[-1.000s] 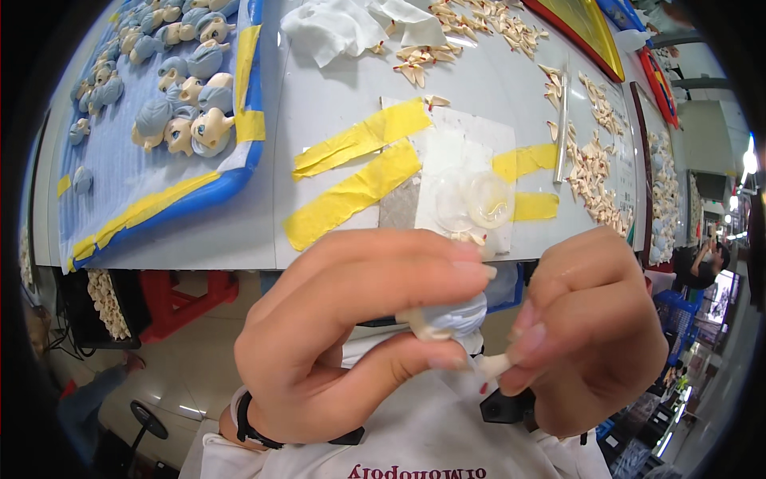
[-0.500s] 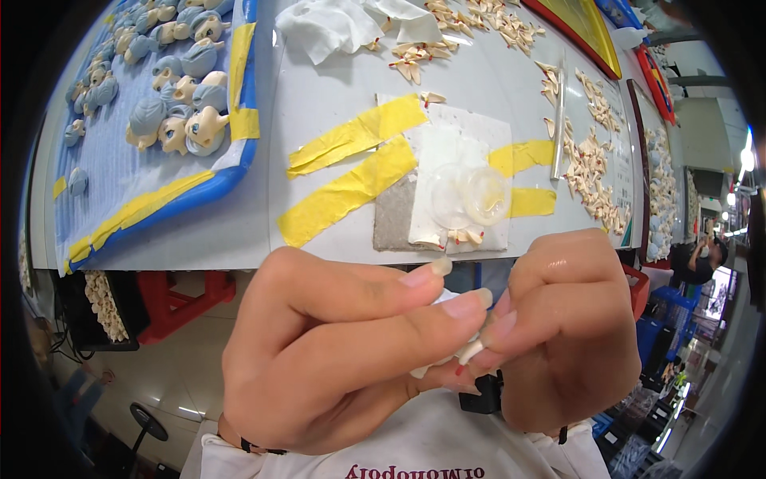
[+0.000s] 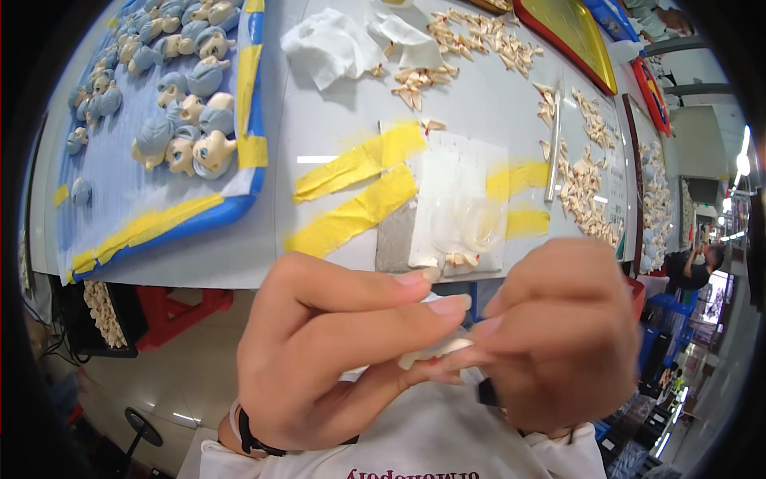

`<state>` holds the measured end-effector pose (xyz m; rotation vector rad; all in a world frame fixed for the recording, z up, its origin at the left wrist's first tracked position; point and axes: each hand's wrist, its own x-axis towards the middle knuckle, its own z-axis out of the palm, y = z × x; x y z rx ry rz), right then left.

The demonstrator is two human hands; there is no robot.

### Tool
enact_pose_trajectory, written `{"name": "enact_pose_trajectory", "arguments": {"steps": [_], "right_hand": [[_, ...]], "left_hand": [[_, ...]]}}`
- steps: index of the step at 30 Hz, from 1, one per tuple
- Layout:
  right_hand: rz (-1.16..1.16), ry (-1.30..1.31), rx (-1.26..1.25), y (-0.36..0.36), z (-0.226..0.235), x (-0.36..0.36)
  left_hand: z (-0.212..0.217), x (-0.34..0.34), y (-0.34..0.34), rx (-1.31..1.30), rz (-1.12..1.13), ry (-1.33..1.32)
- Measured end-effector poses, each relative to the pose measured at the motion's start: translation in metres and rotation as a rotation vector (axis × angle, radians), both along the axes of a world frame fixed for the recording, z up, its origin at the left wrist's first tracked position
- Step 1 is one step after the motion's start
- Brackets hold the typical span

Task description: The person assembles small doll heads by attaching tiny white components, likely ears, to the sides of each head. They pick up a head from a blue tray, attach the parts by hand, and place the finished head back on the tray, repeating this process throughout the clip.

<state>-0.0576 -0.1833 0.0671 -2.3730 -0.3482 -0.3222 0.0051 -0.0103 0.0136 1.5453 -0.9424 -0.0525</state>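
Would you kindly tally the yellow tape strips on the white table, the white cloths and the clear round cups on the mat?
Yellow tape strips on the table: 4
White cloths: 2
Clear round cups: 2
Total: 8
The blue tray's own tape is left out.

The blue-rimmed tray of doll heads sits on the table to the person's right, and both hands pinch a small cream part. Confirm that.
One thing is off: the blue-rimmed tray of doll heads lies to the person's left, as the head view shows. The rest holds: left hand and right hand both pinch the small cream part.
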Motion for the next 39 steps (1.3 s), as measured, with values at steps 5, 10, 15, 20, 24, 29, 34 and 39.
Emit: {"name": "enact_pose_trajectory", "arguments": {"steps": [5, 10, 15, 20, 24, 29, 34, 39], "right_hand": [[-0.312, 0.121, -0.057, -0.055, 0.013, 0.041], [-0.027, 0.131, -0.185, -0.074, -0.013, 0.102], [-0.031, 0.161, -0.414, -0.061, -0.024, 0.118], [-0.104, 0.186, -0.314, -0.067, -0.011, 0.095], [-0.332, 0.205, -0.005, -0.080, 0.002, 0.057], [-0.530, 0.224, 0.528, -0.076, 0.011, 0.003], [-0.448, 0.199, 0.975, -0.068, -0.006, -0.043], [-0.422, 0.091, 0.904, -0.052, -0.011, -0.050]], "left_hand": [[-0.008, 0.001, 0.010, -0.053, -0.013, 0.252], [-0.002, -0.003, 0.006, 0.014, -0.074, 0.326], [-0.003, 0.000, 0.008, 0.015, -0.097, 0.255], [0.000, 0.001, 0.015, 0.046, -0.081, 0.325], [-0.004, 0.002, 0.017, 0.032, -0.095, 0.326], [-0.003, 0.001, 0.018, -0.022, -0.101, 0.437], [-0.005, -0.002, 0.013, -0.102, -0.127, 0.560], [0.001, -0.009, 0.006, -0.157, -0.157, 0.765]]}}
